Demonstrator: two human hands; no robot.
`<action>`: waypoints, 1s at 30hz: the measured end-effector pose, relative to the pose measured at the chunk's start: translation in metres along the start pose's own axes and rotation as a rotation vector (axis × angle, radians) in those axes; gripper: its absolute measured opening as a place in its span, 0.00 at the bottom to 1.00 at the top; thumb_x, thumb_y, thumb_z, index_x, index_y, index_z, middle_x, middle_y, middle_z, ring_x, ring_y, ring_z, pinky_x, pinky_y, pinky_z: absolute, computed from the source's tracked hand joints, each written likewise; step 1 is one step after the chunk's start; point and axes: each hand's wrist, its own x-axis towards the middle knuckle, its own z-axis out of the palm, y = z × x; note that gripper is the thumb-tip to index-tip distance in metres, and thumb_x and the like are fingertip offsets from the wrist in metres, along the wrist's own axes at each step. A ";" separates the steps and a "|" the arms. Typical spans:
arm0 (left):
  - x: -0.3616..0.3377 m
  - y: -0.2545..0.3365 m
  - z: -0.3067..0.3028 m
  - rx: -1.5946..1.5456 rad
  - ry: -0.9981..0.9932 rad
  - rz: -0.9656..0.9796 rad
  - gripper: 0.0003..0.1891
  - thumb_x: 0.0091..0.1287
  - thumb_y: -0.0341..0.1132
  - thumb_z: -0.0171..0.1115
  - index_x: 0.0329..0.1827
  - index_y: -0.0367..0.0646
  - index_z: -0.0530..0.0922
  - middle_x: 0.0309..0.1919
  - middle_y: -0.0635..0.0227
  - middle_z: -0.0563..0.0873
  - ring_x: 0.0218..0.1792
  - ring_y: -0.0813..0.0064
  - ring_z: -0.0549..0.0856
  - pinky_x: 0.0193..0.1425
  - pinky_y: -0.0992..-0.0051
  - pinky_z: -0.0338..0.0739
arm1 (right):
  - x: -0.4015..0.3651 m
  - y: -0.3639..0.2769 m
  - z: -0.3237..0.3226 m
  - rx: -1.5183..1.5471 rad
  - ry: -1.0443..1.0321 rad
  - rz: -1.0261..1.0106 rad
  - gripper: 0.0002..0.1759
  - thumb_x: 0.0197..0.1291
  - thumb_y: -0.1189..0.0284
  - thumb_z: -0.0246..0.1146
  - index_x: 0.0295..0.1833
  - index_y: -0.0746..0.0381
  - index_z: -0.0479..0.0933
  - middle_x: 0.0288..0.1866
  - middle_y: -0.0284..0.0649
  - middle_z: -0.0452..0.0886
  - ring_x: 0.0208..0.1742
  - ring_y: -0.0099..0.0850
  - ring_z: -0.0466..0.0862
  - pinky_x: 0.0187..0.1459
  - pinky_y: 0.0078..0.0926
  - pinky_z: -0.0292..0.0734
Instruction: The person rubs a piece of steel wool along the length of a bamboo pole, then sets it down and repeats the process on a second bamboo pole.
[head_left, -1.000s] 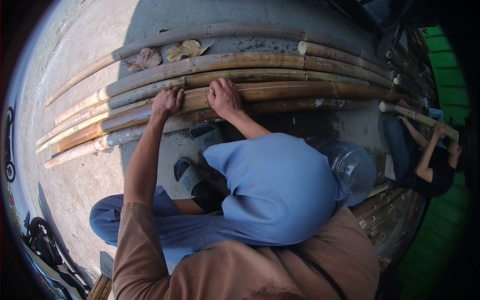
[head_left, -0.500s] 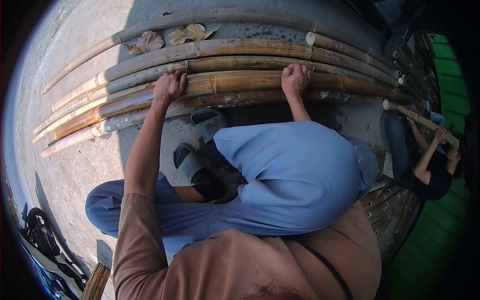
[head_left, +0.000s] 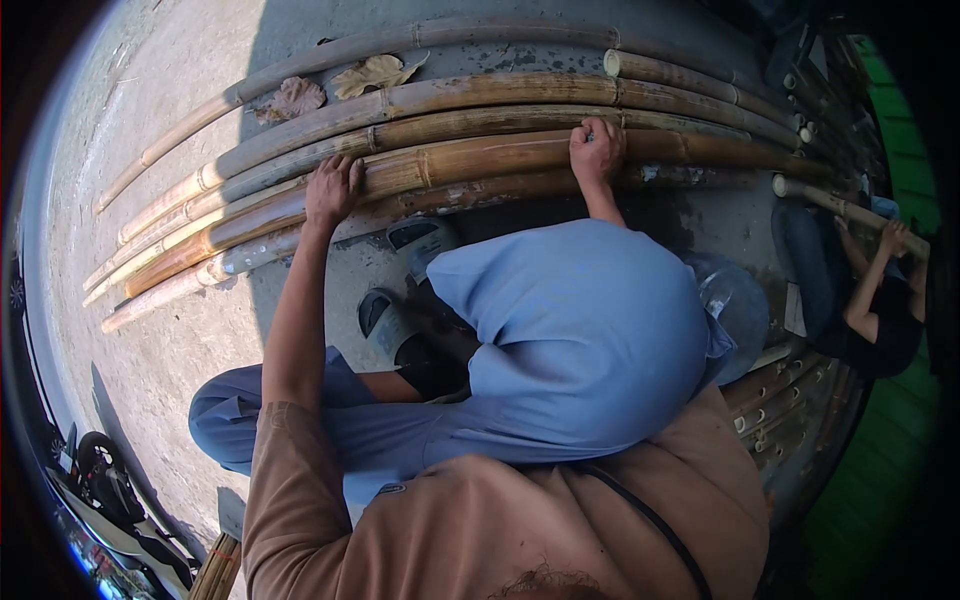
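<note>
Several long bamboo poles lie side by side on the ground in front of me. My left hand [head_left: 333, 190] has its fingers curled over a thick brown bamboo pole [head_left: 480, 158], left of one of its joints. On the same pole, further right, my right hand [head_left: 597, 152] is closed in a fist; a small greyish bit shows at its fingers, too little to name. Just beyond lies a darker bamboo pole [head_left: 460, 124], and on my side a weathered bamboo pole [head_left: 440, 200] runs near my sandals.
Two dry leaves [head_left: 375, 75] lie between the far poles. At right, a seated person [head_left: 880, 300] holds a bamboo piece [head_left: 850, 210]. Cut bamboo [head_left: 780, 400] is stacked near a clear plastic container [head_left: 735, 305]. A motorcycle [head_left: 110, 490] stands lower left.
My right hand has shifted slightly up and right along the brown pole. My left hand stays on it, its fingers a little looser. The whole view has tilted slightly.
</note>
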 end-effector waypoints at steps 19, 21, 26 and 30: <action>0.009 0.041 0.014 0.138 0.045 0.050 0.30 0.75 0.61 0.60 0.55 0.40 0.82 0.52 0.51 0.86 0.56 0.48 0.84 0.64 0.51 0.75 | -0.056 -0.205 0.051 0.370 -0.332 -0.244 0.08 0.60 0.68 0.66 0.43 0.59 0.83 0.50 0.42 0.86 0.61 0.47 0.84 0.74 0.60 0.70; -0.009 0.042 -0.004 0.204 0.001 0.152 0.40 0.69 0.69 0.63 0.65 0.39 0.79 0.58 0.50 0.83 0.62 0.48 0.81 0.69 0.50 0.71 | -0.049 -0.160 0.032 0.290 -0.267 -0.154 0.07 0.59 0.68 0.65 0.41 0.58 0.84 0.47 0.40 0.87 0.56 0.46 0.85 0.72 0.59 0.72; -0.010 0.033 -0.013 0.272 -0.172 0.150 0.56 0.58 0.76 0.69 0.79 0.41 0.69 0.68 0.49 0.77 0.71 0.46 0.75 0.79 0.49 0.65 | 0.006 0.012 0.000 -0.066 -0.004 0.005 0.09 0.58 0.68 0.66 0.40 0.56 0.89 0.43 0.44 0.89 0.46 0.51 0.87 0.59 0.54 0.81; 0.009 0.016 0.004 0.309 -0.194 0.273 0.50 0.61 0.75 0.69 0.71 0.39 0.74 0.62 0.51 0.80 0.68 0.50 0.78 0.75 0.53 0.73 | 0.026 0.079 -0.018 -0.145 0.057 0.085 0.08 0.56 0.68 0.66 0.39 0.55 0.88 0.42 0.43 0.89 0.44 0.51 0.87 0.58 0.54 0.81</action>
